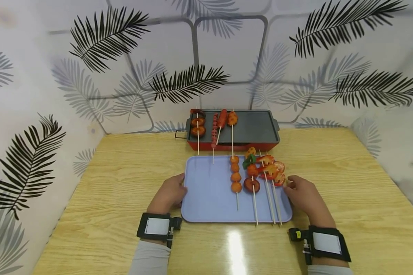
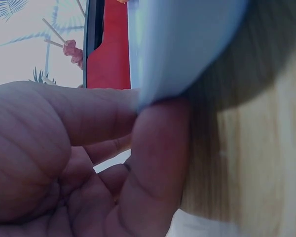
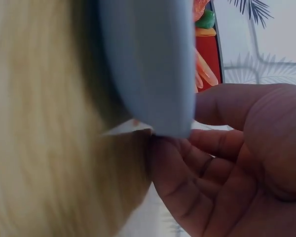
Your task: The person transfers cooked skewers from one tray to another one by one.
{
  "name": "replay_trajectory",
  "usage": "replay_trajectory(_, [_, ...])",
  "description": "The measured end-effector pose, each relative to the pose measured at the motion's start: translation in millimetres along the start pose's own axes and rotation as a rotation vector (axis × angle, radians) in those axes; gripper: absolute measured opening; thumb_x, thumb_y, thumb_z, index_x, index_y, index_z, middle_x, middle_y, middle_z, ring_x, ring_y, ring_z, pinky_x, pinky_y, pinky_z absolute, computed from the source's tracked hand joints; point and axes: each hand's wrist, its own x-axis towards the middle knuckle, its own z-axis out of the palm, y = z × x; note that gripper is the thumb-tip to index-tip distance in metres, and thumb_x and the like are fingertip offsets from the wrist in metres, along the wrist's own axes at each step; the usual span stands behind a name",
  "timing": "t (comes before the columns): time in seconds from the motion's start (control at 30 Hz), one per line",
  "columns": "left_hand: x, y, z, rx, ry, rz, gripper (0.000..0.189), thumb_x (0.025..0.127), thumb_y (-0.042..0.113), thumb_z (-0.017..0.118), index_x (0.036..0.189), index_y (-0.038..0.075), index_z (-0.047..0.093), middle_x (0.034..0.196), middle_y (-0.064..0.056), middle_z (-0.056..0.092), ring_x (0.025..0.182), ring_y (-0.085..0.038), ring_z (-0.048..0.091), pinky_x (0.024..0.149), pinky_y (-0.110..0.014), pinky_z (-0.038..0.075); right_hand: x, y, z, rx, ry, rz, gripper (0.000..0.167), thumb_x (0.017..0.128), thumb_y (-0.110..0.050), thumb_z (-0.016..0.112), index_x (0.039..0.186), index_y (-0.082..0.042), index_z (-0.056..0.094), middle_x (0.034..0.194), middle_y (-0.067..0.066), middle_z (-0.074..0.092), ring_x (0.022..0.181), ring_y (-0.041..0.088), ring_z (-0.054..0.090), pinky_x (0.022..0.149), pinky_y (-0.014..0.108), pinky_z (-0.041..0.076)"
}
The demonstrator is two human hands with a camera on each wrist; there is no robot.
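Observation:
A pale blue tray (image 1: 206, 202) is held at both short sides. My left hand (image 1: 168, 194) pinches its left edge, thumb above and a finger beneath in the left wrist view. On the opposite side my right hand (image 1: 303, 195) grips the right edge, with a finger under the rim (image 3: 148, 64) in the right wrist view. Toward the tray's right half lie a skewer of orange balls (image 1: 235, 177), a mixed skewer with a mushroom-like piece (image 1: 252, 185), and shrimp skewers (image 1: 271, 172). Their sticks point toward me, some reaching over the front rim.
Behind the tray stands a red grill with a dark plate (image 1: 252, 126) and a wire handle (image 1: 180, 133). Several skewers lie on its left half, including mushroom pieces (image 1: 197, 123) and a sausage (image 1: 221, 118); some sticks overhang the tray. A patterned wall (image 1: 227, 57) closes off the wooden table (image 1: 124, 164).

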Motion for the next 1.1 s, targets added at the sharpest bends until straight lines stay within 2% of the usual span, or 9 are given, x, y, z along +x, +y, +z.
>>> replay_trajectory(0.1, [-0.3, 0.3, -0.2, -0.001, 0.001, -0.001, 0.054, 0.098, 0.007, 0.050, 0.151, 0.001, 0.038, 0.118, -0.018, 0.061, 0.063, -0.019, 0.056, 0.055, -0.029, 0.047, 1.5, 1, 2, -0.002, 0.005, -0.014, 0.040, 0.095, -0.011, 0.059, 0.126, 0.012, 0.056, 0.106, 0.028, 0.064, 0.090, 0.035, 0.063, 0.073, 0.048, 0.052])
replay_trajectory(0.23, [0.5, 0.9, 0.7, 0.000, 0.000, -0.006, 0.055, 0.099, 0.007, 0.051, 0.151, 0.001, 0.038, 0.116, -0.017, 0.062, 0.062, -0.019, 0.056, 0.054, -0.028, 0.047, 1.7, 1, 3, 0.014, -0.005, -0.002, 0.035, 0.093, -0.009, 0.060, 0.122, 0.011, 0.058, 0.105, 0.026, 0.065, 0.088, 0.033, 0.062, 0.071, 0.045, 0.052])
replay_trajectory(0.33, [1.3, 0.8, 1.0, 0.018, 0.002, 0.005, 0.055, 0.098, 0.007, 0.051, 0.151, 0.000, 0.038, 0.124, -0.019, 0.060, 0.066, -0.019, 0.058, 0.055, -0.029, 0.048, 2.0, 1, 4, 0.029, -0.008, 0.017, 0.034, 0.093, -0.008, 0.059, 0.122, 0.011, 0.057, 0.106, 0.027, 0.064, 0.088, 0.032, 0.062, 0.071, 0.045, 0.052])
replay_trajectory(0.57, [0.3, 0.4, 0.8, 0.011, 0.003, 0.001, 0.055, 0.098, 0.007, 0.052, 0.151, 0.004, 0.040, 0.108, -0.015, 0.064, 0.064, -0.019, 0.058, 0.055, -0.029, 0.048, 5.6, 9, 8, 0.098, -0.003, 0.005, 0.036, 0.093, -0.007, 0.057, 0.123, 0.013, 0.055, 0.104, 0.026, 0.062, 0.089, 0.033, 0.060, 0.072, 0.045, 0.051])
replay_trajectory(0.77, [-2.9, 1.6, 6.1, -0.014, -0.025, -0.008, 0.055, 0.098, 0.007, 0.052, 0.151, 0.002, 0.038, 0.119, -0.017, 0.062, 0.069, -0.019, 0.060, 0.057, -0.029, 0.049, 0.1, 15, 6, 0.158, -0.020, 0.030, 0.034, 0.093, -0.005, 0.057, 0.121, 0.013, 0.054, 0.098, 0.020, 0.059, 0.085, 0.030, 0.056, 0.065, 0.036, 0.047])
replay_trajectory(0.9, [-1.3, 2.5, 4.5, 0.016, -0.013, 0.016, 0.055, 0.098, 0.007, 0.052, 0.151, 0.000, 0.038, 0.112, -0.017, 0.063, 0.067, -0.020, 0.058, 0.056, -0.029, 0.047, 0.1, 12, 5, 0.216, -0.027, 0.056, 0.032, 0.095, -0.006, 0.056, 0.123, 0.011, 0.054, 0.098, 0.018, 0.058, 0.084, 0.027, 0.055, 0.063, 0.033, 0.046])
replay_trajectory(1.1, [1.5, 2.1, 2.5, 0.080, -0.003, 0.045, 0.053, 0.099, 0.007, 0.050, 0.149, -0.002, 0.039, 0.113, -0.018, 0.062, 0.072, -0.021, 0.058, 0.057, -0.030, 0.046, 1.3, 8, 4, 0.251, -0.025, 0.063, 0.031, 0.095, -0.006, 0.056, 0.122, 0.010, 0.054, 0.097, 0.017, 0.058, 0.082, 0.025, 0.055, 0.063, 0.032, 0.046])
